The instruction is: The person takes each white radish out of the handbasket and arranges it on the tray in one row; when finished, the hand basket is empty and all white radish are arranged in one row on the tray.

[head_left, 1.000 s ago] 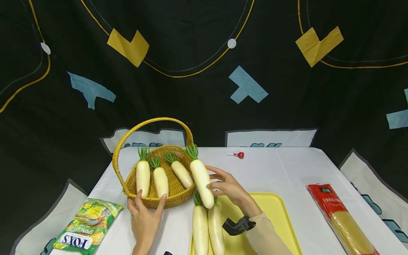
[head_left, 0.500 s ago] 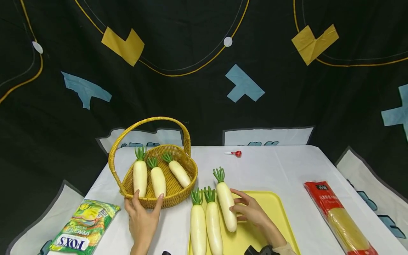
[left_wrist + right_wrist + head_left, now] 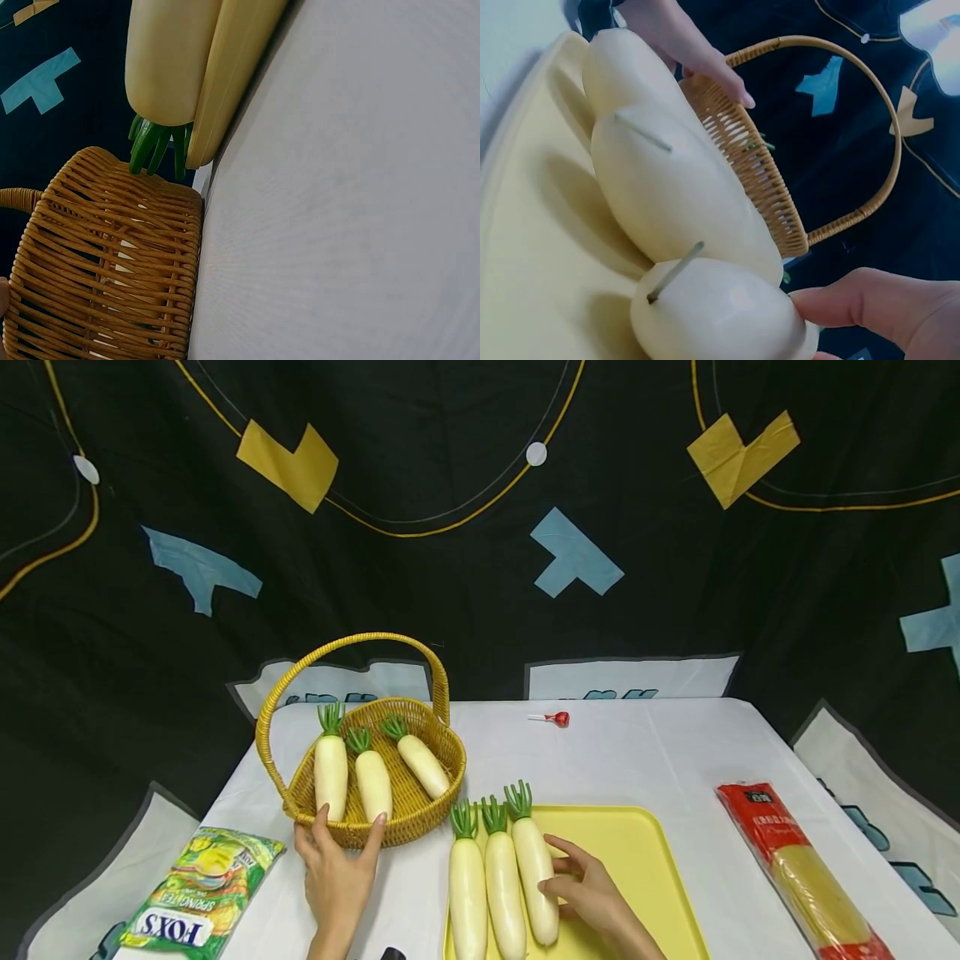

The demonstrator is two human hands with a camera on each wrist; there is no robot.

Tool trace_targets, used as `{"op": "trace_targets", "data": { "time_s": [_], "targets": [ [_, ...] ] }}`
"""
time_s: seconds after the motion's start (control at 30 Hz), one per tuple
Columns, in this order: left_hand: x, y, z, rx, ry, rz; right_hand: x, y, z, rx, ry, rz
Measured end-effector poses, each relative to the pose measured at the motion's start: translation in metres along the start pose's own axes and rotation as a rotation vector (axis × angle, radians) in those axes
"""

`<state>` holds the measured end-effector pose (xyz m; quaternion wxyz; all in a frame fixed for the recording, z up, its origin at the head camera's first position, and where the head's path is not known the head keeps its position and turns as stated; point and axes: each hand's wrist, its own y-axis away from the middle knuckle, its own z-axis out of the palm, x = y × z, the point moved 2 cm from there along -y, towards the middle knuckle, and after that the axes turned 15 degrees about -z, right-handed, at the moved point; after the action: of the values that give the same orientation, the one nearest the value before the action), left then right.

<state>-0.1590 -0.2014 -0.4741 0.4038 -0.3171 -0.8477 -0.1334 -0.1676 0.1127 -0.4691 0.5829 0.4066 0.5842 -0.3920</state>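
Observation:
My right hand [image 3: 588, 893] pinches a white radish [image 3: 534, 877] with green leaf stubs, thumb on one side and fingers on the other. This radish lies at the left of a yellow tray [image 3: 645, 860], beside two other white radishes [image 3: 468, 893] set in a row. In the right wrist view, my thumb [image 3: 870, 300] presses the nearest radish [image 3: 720, 307]. My left hand [image 3: 337, 877] holds the front rim of a wicker basket [image 3: 420, 822], thumb and fingers spread along it. Inside the basket are three radishes [image 3: 330, 777], leaves pointing away. The left wrist view shows mostly the basket's woven side [image 3: 112, 262].
A green snack bag [image 3: 202, 893] lies at the left of the white table [image 3: 600, 760]. A red-and-yellow packet [image 3: 802, 868] is at the right. Near the back edge is a red lollipop [image 3: 558, 719]. The basket's tall handle [image 3: 360, 639] arches above its rim.
My right hand has brought the radish from beside the basket's right rim, rightward and down to the tray, next to the other two. The left hand stays on the basket rim.

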Motion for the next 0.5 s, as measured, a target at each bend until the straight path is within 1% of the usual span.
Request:
{"op": "trace_targets", "data": {
  "time_s": [0.1,0.23,0.5],
  "targets": [
    [0.0004,-0.0002,-0.0002,0.002,-0.002,0.001,0.0000,0.0018,0.0022,0.002,-0.005,0.007],
    [0.0008,-0.0001,-0.0007,0.003,-0.007,-0.001,0.0014,0.0028,0.0034,0.002,0.015,0.009],
    [0.0005,-0.0007,0.0006,-0.012,-0.013,-0.012,0.0002,0.0031,0.0029,-0.014,0.121,0.021]
  ]
}}
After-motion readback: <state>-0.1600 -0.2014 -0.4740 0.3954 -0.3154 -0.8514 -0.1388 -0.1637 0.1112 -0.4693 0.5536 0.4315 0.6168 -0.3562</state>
